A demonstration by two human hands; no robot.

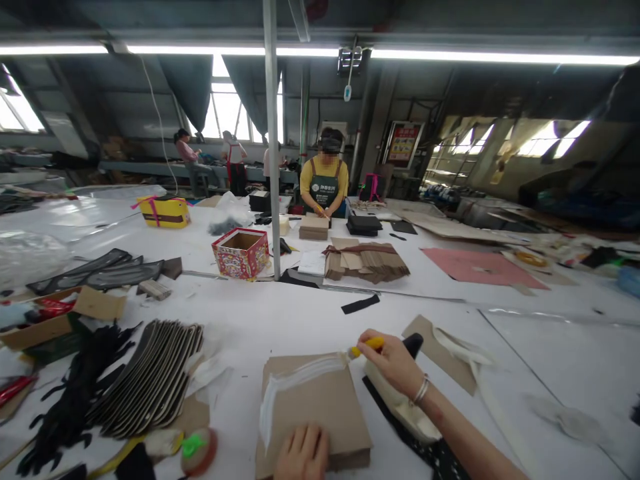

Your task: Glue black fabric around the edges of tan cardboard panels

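A right hand pinches a yellow brush at the far corner of a board stack on the table, where overrunning could smear white coating down the side, as the left hand lays its fingers flat on top.

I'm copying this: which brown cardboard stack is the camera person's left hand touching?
The nearest, squarish brown cardboard stack: the left hand rests on its white-streaked top. The fanned brown stack and co-worker's brown stack lie farther off.
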